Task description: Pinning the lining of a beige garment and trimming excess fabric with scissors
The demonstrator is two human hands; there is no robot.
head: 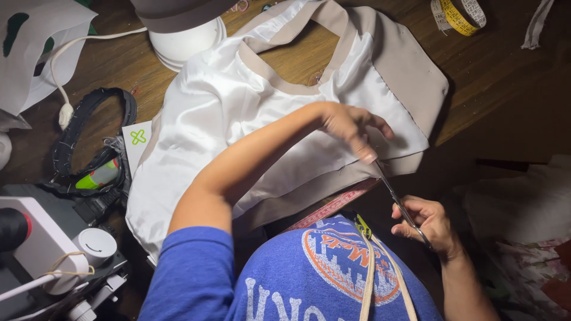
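Right hand [431, 223] fingers clamped on scissors [397, 199]; left hand [351, 128] fingers pinching white fabric [214, 101] edge beside blades

One head-worn camera looks steeply down, close over the wooden table [493, 89].

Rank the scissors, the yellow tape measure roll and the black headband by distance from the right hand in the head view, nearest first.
1. Scissors, held in the right hand.
2. Yellow tape measure roll, top right on the table.
3. Black headband, far left.
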